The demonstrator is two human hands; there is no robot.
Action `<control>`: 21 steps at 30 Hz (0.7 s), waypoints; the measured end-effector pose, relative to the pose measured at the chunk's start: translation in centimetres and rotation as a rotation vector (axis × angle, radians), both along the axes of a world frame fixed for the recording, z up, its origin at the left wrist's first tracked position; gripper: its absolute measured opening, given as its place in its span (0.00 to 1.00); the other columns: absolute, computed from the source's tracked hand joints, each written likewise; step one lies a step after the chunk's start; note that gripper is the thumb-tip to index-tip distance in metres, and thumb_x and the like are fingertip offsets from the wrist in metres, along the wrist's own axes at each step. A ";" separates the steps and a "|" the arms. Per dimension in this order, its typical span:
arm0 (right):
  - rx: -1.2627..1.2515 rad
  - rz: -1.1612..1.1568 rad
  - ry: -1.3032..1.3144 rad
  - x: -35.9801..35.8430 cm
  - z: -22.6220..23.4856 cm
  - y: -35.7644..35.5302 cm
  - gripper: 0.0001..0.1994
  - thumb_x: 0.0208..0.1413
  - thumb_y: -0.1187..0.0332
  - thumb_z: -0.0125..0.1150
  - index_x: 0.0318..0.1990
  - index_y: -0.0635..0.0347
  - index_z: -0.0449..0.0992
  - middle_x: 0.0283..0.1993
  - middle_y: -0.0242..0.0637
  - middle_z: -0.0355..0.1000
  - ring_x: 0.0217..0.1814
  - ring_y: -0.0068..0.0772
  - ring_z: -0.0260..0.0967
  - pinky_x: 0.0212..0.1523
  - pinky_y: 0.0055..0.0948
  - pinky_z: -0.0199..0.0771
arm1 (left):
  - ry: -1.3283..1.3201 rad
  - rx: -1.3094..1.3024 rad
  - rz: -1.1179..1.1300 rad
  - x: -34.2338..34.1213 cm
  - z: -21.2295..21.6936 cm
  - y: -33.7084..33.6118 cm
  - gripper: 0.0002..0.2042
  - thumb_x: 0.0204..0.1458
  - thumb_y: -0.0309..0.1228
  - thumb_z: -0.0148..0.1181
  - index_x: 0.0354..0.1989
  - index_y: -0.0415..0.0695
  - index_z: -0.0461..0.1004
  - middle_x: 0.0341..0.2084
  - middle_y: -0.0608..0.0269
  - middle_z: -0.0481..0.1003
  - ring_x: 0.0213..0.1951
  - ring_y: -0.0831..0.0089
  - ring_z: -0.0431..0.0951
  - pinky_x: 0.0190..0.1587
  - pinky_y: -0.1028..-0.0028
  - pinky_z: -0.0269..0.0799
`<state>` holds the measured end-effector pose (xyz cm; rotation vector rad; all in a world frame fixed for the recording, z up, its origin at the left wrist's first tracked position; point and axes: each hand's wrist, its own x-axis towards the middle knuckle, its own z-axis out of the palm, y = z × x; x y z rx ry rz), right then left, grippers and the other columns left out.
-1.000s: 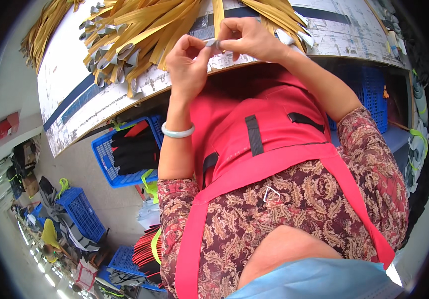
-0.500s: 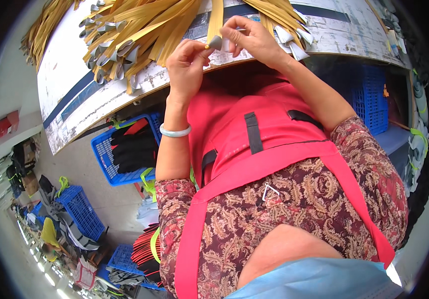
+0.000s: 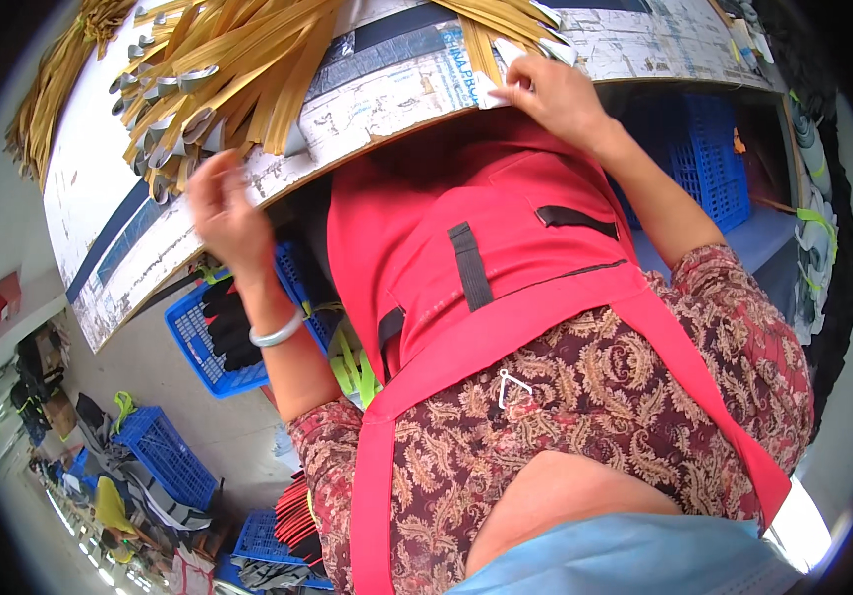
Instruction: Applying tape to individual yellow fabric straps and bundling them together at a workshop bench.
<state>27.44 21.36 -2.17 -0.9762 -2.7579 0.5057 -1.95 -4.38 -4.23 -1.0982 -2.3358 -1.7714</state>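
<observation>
Yellow strips (image 3: 292, 79) fan out upper left — left hand (image 3: 230, 213) blurred, grip unclear; right hand (image 3: 560, 97) pinches a pale strip end (image 3: 488, 91), upper centre.

The left hand (image 3: 231, 213) is a blur, its fingertips impossible for me to make out. I can't tell whether the right hand (image 3: 560, 104) grips the pale-tipped yellow strip (image 3: 483, 61) beside it. The frame's top edge crops the bundled yellow strips (image 3: 292, 74); its bottom edge, the blue face mask (image 3: 625, 555).

The table (image 3: 377, 119) is brightly lit and bent by the lens; under its near edge shadow is seen; the left hand (image 3: 233, 220) is blurred.
</observation>
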 end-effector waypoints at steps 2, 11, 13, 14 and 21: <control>-0.053 0.025 0.063 0.6 -1.8 -1.0 0.14 0.51 0.56 0.66 0.33 0.57 0.73 0.33 0.38 0.73 0.36 0.46 0.72 0.36 0.39 0.71 | 0.108 -0.117 -0.305 3.3 -0.1 2.3 0.09 0.54 0.18 0.59 0.44 0.40 0.77 0.45 0.59 0.74 0.39 0.70 0.78 0.41 0.73 0.76; -0.267 0.433 0.305 -3.6 -0.3 -2.4 0.05 0.56 0.69 0.59 0.37 0.60 0.73 0.34 0.40 0.70 0.38 0.43 0.71 0.39 0.35 0.71 | 0.226 -0.161 -0.840 8.2 0.2 11.2 0.08 0.45 0.22 0.63 0.35 0.41 0.78 0.35 0.58 0.76 0.43 0.56 0.73 0.50 0.63 0.68; -0.298 0.441 0.346 -3.7 0.3 -2.5 0.06 0.57 0.68 0.59 0.36 0.60 0.73 0.33 0.38 0.71 0.36 0.38 0.72 0.37 0.32 0.71 | 0.255 -0.124 -0.854 8.3 0.0 10.7 0.05 0.44 0.24 0.66 0.30 0.42 0.77 0.31 0.60 0.76 0.39 0.57 0.73 0.45 0.63 0.69; -0.569 0.336 0.340 -4.0 0.5 -2.8 0.07 0.59 0.67 0.59 0.36 0.61 0.73 0.32 0.35 0.71 0.34 0.30 0.70 0.36 0.28 0.70 | 0.201 -0.161 -0.848 8.6 -0.3 10.1 0.06 0.43 0.24 0.66 0.30 0.42 0.77 0.31 0.60 0.75 0.38 0.57 0.73 0.44 0.64 0.70; -1.086 0.393 0.491 -5.6 0.9 -2.8 0.08 0.64 0.66 0.56 0.44 0.61 0.73 0.36 0.27 0.68 0.36 0.16 0.66 0.39 0.17 0.69 | -0.607 0.213 -0.821 7.2 1.4 8.1 0.09 0.45 0.12 0.63 0.34 0.37 0.77 0.37 0.62 0.77 0.43 0.74 0.75 0.48 0.76 0.70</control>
